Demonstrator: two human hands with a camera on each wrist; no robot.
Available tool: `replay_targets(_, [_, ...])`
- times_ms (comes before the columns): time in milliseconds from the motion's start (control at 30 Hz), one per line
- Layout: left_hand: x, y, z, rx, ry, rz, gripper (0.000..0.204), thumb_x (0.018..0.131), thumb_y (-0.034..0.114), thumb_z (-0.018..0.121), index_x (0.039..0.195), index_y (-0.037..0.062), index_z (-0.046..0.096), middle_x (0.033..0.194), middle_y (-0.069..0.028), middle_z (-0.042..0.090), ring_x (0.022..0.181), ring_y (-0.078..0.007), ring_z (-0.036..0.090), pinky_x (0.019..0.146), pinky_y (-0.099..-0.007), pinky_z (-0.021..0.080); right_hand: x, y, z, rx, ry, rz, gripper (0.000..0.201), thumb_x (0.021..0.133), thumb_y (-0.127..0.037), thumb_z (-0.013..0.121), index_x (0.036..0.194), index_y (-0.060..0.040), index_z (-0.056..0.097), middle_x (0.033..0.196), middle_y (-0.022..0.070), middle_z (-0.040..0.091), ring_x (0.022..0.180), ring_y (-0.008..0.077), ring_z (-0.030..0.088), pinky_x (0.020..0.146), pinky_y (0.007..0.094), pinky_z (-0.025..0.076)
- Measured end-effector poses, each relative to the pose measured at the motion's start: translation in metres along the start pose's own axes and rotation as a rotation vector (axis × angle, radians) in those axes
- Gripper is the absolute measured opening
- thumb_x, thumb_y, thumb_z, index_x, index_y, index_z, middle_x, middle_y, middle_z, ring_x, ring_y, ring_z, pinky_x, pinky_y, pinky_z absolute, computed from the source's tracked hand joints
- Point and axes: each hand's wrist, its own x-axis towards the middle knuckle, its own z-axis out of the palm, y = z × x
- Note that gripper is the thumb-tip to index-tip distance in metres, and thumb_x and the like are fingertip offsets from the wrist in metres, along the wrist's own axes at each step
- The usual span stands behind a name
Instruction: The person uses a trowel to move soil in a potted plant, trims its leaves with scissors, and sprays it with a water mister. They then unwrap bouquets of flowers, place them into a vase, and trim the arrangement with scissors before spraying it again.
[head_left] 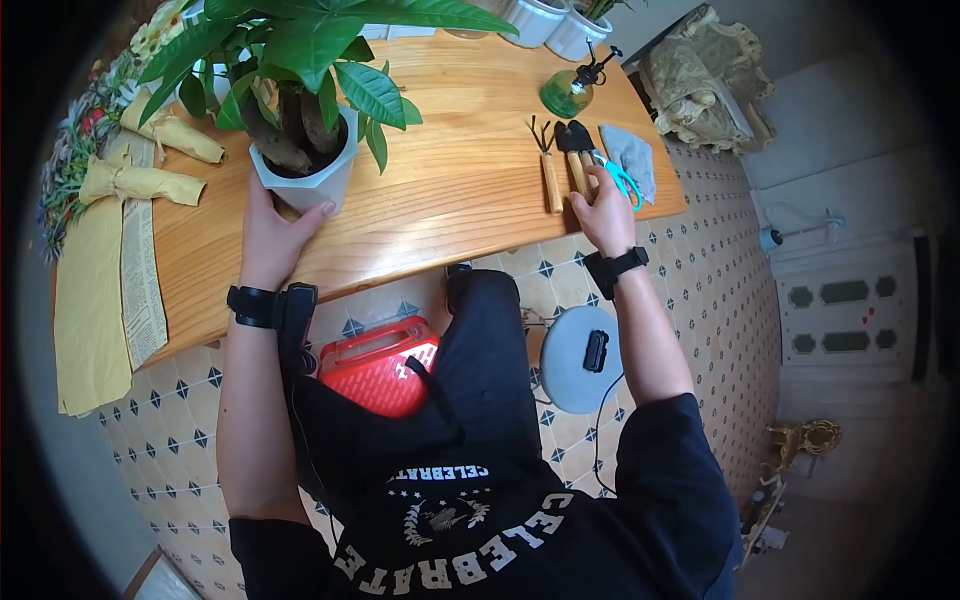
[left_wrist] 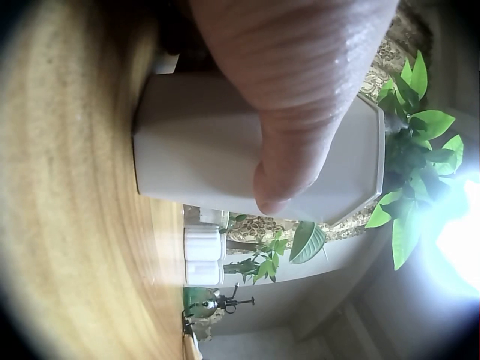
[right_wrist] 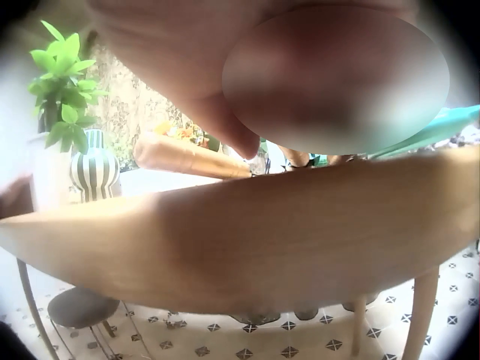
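Note:
A leafy plant stands in a white angular pot (head_left: 305, 190) on the table's left half. My left hand (head_left: 272, 232) holds the pot low on its near side. In the left wrist view the thumb (left_wrist: 289, 169) lies across the pot wall. On the right, my right hand (head_left: 606, 215) is over the wooden handles of small black-bladed garden shovels (head_left: 577, 150), beside turquoise-handled scissors (head_left: 625, 182). Its fingertips are mostly hidden, and I cannot tell whether they grip a handle. A small hand rake (head_left: 550, 175) lies just left of the shovels.
A green glass spray bottle (head_left: 566, 95) stands behind the tools, with a grey cloth (head_left: 628, 155) right of them. Paper-wrapped flowers (head_left: 130, 185) lie at the left end. White pots (head_left: 535, 22) stand at the back. Below the table edge are a red case (head_left: 380, 370) and a round stool (head_left: 570, 375).

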Motion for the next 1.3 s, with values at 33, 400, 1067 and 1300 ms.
replay_targets(33, [0.0,0.001,0.0,-0.003,0.001,-0.003,0.083,0.07,0.017,0.081,0.135,-0.0004,0.033,0.124,-0.0168,0.055,0.116,-0.0264,0.052,0.099,-0.0361,0.04,-0.001,0.002,0.0,0.02,0.015,-0.018,0.043,0.078,-0.02,0.066,0.117,-0.0061,0.056,0.083,0.0178,0.067,0.079,0.0331,0.065,0.071,0.041,0.05])
replay_targets(400, [0.001,-0.007,-0.001,0.027,0.003,-0.026,0.081,0.069,0.018,0.082,0.132,-0.0013,0.036,0.125,-0.0163,0.054,0.116,-0.026,0.052,0.1,-0.0364,0.039,-0.007,0.013,-0.005,-0.001,-0.014,0.013,0.031,0.079,-0.015,0.063,0.109,-0.0072,0.059,0.078,0.0122,0.068,0.075,0.0277,0.066,0.068,0.0386,0.05])
replay_targets(1067, [0.001,-0.011,-0.001,0.023,0.003,0.014,0.079,0.069,0.016,0.081,0.132,-0.001,0.036,0.125,-0.0165,0.054,0.115,-0.0257,0.052,0.1,-0.0365,0.039,0.0,0.002,-0.005,0.015,0.067,-0.004,0.034,0.077,-0.021,0.069,0.105,-0.0032,0.06,0.078,0.0139,0.065,0.073,0.0284,0.064,0.067,0.0373,0.05])
replay_targets(1300, [0.001,-0.01,0.0,0.023,0.01,-0.006,0.079,0.069,0.016,0.082,0.131,-0.0013,0.037,0.124,-0.0164,0.055,0.116,-0.0258,0.052,0.101,-0.0364,0.038,-0.004,0.001,-0.014,0.084,0.016,0.021,0.027,0.078,-0.021,0.067,0.098,-0.0039,0.063,0.073,0.0116,0.065,0.069,0.0248,0.064,0.064,0.0354,0.05])
